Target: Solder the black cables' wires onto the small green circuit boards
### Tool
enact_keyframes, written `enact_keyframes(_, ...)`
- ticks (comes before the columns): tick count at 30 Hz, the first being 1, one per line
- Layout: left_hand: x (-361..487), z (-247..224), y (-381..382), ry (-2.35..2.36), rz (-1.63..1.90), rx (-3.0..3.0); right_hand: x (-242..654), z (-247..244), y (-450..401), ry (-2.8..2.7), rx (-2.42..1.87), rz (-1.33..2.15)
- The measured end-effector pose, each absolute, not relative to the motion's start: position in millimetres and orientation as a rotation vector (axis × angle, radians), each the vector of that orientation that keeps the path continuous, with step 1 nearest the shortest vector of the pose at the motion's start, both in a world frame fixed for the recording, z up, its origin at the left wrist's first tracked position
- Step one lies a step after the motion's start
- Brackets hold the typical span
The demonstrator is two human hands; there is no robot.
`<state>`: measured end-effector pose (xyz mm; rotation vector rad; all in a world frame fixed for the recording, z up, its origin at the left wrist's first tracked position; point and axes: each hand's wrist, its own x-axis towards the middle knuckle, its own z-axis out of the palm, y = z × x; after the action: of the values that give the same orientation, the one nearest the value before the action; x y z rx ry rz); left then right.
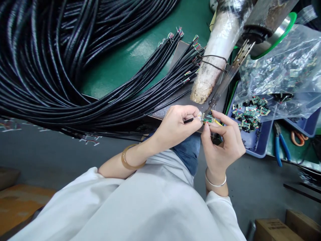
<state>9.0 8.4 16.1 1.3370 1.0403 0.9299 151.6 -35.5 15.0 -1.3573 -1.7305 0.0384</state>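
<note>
My left hand [179, 125] is closed around the end of a black cable [188, 120], its fingertips at the near edge of a small green circuit board [208, 118]. With thumb and fingers, my right hand [223, 139] pinches that board from the other side. A yellow strip [217, 122] shows beside the board between my right fingers. Just above, the tip of a soldering iron [220, 87] comes down to the board's left end, where the cable's wires meet it. My fingertips hide most of the wire ends.
A whitish tube [213, 67] wrapped in film hangs beside the iron. Bundled black cables [120, 103] with stripped ends cover the left. At right are a blue tray [259, 144] with circuit boards [250, 113], a plastic bag [286, 70], blue-handled pliers [281, 144] and a green-rimmed spool [278, 36].
</note>
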Motion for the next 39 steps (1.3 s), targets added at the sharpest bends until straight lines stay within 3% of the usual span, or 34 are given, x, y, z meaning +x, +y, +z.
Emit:
enact_keyframes(7,7.6,18.8,6.6,1.03,0.883,1.413,157.5,9.8,-35.3,-1.678,-1.407,0.067)
enact_keyframes(11,5.4,15.9,-1.3,1.001,0.864,1.517,163.4,11.0,-40.8,-1.567,-1.501,0.249)
enact_keyframes(16,-1.0,12.4,-13.6,0.958,1.096,1.486,171.2,13.2,-45.0,-1.363,-1.353,0.419)
enact_keyframes(19,-4.6,12.1,-15.1,0.796,0.958,1.28,173.9,12.0,-44.6,-1.383,-1.366,0.602)
enact_keyframes(24,-4.7,7.2,-14.4,0.79,0.855,1.109,169.4,16.1,-50.5,-1.3,-1.482,0.316)
enact_keyframes(39,-2.4,1.1,-18.5,0.858,0.901,1.117,169.2,5.5,-68.1,-2.012,-1.35,0.011)
